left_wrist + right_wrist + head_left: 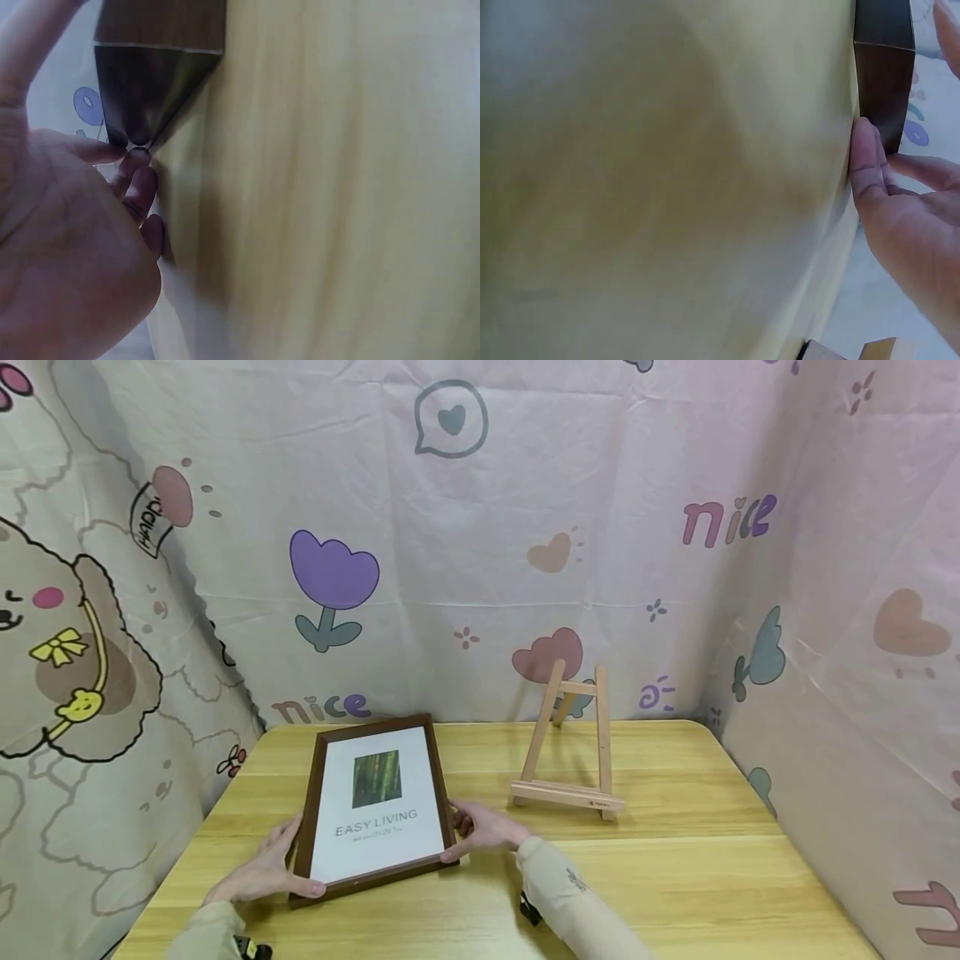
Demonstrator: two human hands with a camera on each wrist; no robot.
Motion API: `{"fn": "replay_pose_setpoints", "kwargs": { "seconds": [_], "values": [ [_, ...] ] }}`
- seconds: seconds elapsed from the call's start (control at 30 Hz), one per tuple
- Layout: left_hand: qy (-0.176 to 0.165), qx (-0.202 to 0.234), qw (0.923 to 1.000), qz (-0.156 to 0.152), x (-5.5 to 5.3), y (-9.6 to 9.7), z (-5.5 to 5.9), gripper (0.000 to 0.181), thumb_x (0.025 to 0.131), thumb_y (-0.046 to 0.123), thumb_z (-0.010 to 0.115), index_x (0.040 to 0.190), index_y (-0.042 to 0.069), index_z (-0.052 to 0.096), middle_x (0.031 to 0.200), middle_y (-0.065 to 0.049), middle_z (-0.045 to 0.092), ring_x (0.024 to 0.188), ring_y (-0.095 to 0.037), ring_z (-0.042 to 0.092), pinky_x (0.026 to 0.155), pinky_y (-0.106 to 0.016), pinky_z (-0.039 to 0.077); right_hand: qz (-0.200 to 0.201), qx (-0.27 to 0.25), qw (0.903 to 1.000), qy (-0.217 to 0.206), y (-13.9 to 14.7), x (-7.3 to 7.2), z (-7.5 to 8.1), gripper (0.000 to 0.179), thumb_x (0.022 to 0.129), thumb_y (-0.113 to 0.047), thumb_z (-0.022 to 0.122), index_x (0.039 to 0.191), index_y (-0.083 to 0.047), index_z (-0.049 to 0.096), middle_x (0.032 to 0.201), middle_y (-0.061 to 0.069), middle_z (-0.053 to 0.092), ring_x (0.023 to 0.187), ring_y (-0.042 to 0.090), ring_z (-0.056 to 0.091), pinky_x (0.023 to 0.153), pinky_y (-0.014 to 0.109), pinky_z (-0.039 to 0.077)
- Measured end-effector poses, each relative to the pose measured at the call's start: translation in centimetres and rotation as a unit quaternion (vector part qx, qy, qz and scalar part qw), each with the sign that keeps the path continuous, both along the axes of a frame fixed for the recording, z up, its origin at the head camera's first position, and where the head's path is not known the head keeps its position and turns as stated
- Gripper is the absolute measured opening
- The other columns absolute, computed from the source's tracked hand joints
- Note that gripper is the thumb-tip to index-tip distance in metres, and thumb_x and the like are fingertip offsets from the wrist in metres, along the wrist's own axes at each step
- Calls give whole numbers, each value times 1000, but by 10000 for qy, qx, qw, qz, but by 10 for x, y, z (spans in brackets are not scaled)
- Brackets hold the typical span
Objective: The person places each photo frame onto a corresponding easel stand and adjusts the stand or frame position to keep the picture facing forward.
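A dark brown picture frame (382, 878) lies slightly turned on the wooden table, its white sheet bearing a green picture and the words "EASY LIVING". My left hand (262, 870) grips its lower left corner, thumb on the front edge and fingers along the side. At the lower right, my right hand (486, 827) holds the other side, thumb on the front border. In the left wrist view, fingertips touch the side of the frame (161, 75) close to the tabletop. Fingers press the frame's side (885, 82) in the right wrist view too.
A small light wooden easel (567, 794) stands to the right of the frame, towards the back of the table (675, 860). Printed cloth (465, 527) hangs behind the table and on both sides. Each wrist carries a small black device.
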State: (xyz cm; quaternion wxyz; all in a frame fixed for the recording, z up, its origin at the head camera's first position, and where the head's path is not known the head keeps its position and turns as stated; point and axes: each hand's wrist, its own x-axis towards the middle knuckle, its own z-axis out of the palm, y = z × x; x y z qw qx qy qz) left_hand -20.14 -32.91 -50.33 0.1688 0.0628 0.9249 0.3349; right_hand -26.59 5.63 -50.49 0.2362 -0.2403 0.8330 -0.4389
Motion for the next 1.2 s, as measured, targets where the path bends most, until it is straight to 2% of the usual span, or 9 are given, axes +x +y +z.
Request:
{"fn": "replay_pose_setpoints", "kwargs": {
  "seconds": [0.1,0.3,0.53,0.83,1.2],
  "values": [
    [-50,-19,10000,6,0,2,0,138,72,45,88,157,-8,-7,154,-44,1,137,-71,6,102,-87,23,-20,146,9999,-39,0,-1,0,108,74,-15,89,159,-3,24,108,1,59,95,14,54,84,25,50],
    [-85,-15,10000,42,-2,4,0,140,72,47,88,156,-10,-9,154,-44,-1,137,-73,3,104,-86,21,-126,269,9995,-85,0,-1,0,108,72,-12,90,158,-2,26,109,0,58,94,13,53,85,25,49],
    [-111,34,9998,129,-3,4,-1,141,70,46,90,155,-13,-6,152,-44,5,137,-65,13,107,-82,24,-122,190,9997,-118,-2,0,-1,107,72,-10,90,157,1,26,107,1,57,94,15,52,85,25,47],
    [-268,82,9994,199,-4,3,-4,139,72,46,89,156,-10,-7,153,-43,3,137,-64,11,107,-84,21,-63,327,9994,68,-3,-1,-1,102,74,-12,88,156,2,29,106,2,57,94,14,51,84,25,48],
    [-254,121,9993,230,-2,3,-4,138,72,46,88,157,-8,-7,154,-41,1,138,-64,8,107,-84,19,-53,574,9979,297,-1,-1,1,100,75,-19,89,156,-2,33,107,1,58,92,13,52,81,23,47]
  ]
}}
